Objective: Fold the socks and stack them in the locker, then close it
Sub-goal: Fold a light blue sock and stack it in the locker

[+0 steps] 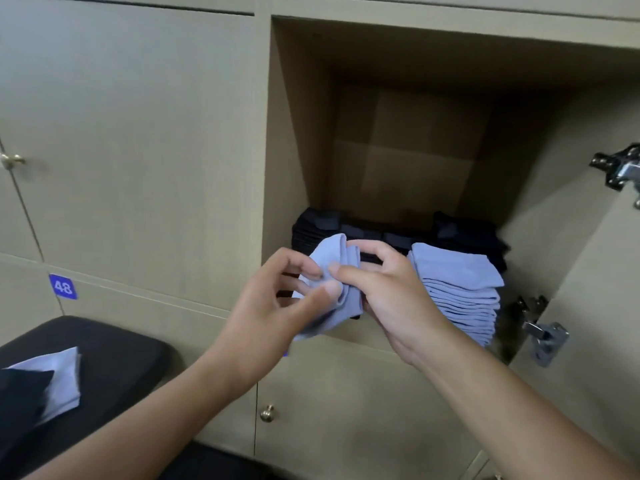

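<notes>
There was only one view, worn on the person's head. It looked forward and down, close over both forearms, facing the open locker [415,140] straight ahead. The left hand [266,317] and right hand [391,299] sat near the middle of the picture. Wide-angle bending curved the cabinet lines. Left of and below the hands, a dark seat [114,355] edged in.

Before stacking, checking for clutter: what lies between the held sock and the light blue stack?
Only the right hand gripping the light blue sock, beside the light blue stack, in the head view.
</notes>
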Action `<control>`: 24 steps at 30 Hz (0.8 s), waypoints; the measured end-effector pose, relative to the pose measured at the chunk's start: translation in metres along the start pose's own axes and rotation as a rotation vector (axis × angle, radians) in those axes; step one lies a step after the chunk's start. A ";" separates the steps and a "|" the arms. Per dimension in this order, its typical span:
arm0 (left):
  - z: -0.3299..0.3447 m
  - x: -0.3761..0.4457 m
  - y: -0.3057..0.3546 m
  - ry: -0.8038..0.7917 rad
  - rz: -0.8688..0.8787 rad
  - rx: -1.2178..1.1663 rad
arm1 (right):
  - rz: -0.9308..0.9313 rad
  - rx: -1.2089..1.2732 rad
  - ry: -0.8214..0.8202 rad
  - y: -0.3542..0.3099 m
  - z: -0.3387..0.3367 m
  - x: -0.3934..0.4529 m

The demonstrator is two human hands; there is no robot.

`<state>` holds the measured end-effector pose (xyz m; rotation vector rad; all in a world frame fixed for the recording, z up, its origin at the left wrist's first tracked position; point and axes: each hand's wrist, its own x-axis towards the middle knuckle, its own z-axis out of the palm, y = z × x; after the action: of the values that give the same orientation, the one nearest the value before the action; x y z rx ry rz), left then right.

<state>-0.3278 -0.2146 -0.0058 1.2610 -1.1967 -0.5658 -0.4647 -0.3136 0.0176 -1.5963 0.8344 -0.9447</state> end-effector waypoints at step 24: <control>0.050 0.038 -0.014 0.125 -0.183 -0.083 | -0.209 -0.450 0.131 0.004 -0.017 0.002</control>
<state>-0.3562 -0.2725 -0.0113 1.3233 -0.9512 -0.6531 -0.4795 -0.3237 0.0163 -2.0555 1.0382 -1.0690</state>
